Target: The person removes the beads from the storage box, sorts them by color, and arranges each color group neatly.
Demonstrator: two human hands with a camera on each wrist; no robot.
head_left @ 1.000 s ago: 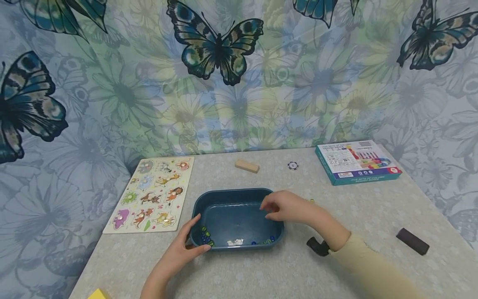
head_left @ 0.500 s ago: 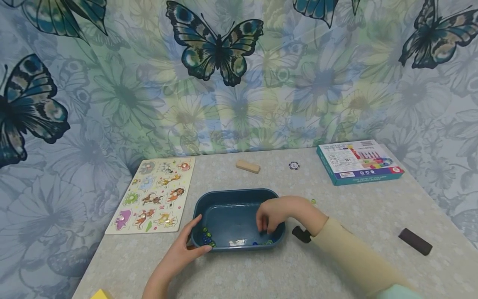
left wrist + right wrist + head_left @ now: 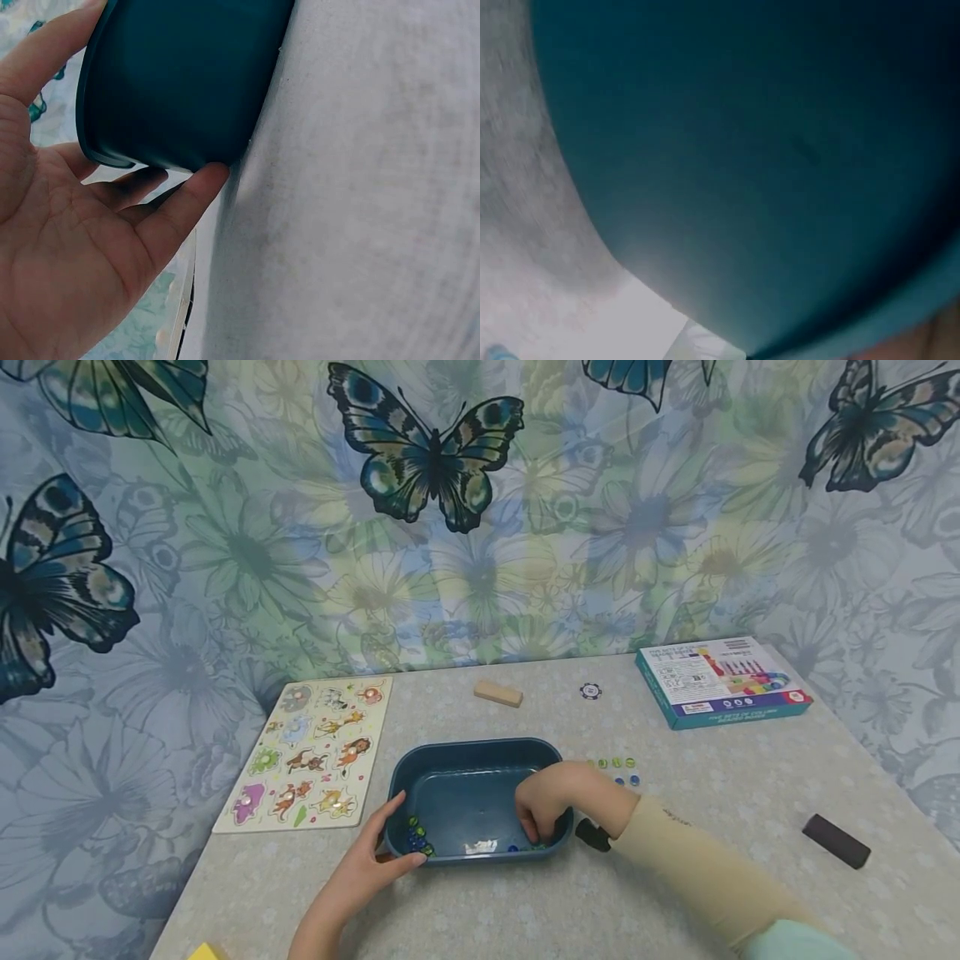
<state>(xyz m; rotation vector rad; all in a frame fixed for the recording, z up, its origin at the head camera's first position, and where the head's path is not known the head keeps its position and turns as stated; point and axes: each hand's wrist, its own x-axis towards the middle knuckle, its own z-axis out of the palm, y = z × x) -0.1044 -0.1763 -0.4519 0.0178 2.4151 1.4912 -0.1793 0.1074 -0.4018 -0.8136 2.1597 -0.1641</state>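
Note:
A dark blue plastic tub (image 3: 467,799) stands on the table with small green and blue glass marbles (image 3: 417,835) in its near left corner. My left hand (image 3: 365,862) holds the tub's left end, thumb at the near rim. In the left wrist view, fingers (image 3: 196,196) of that hand lie along the tub's outer wall (image 3: 172,82). My right hand (image 3: 545,802) reaches down inside the tub's right end, fingertips among marbles by the near wall; I cannot tell whether it pinches one. Only the tub's outer wall (image 3: 705,172) fills most of the right wrist view.
Right of the tub, several green marbles (image 3: 617,762) and blue marbles (image 3: 634,780) lie in rows. An animal puzzle board (image 3: 307,752) lies left. Behind are a wooden block (image 3: 498,693), a poker chip (image 3: 591,692) and a game box (image 3: 723,685). A dark bar (image 3: 836,841) lies right.
My right hand has gone from the tub's right rim down to the marbles inside, uncovering the marble rows on the table. The left hand keeps its place.

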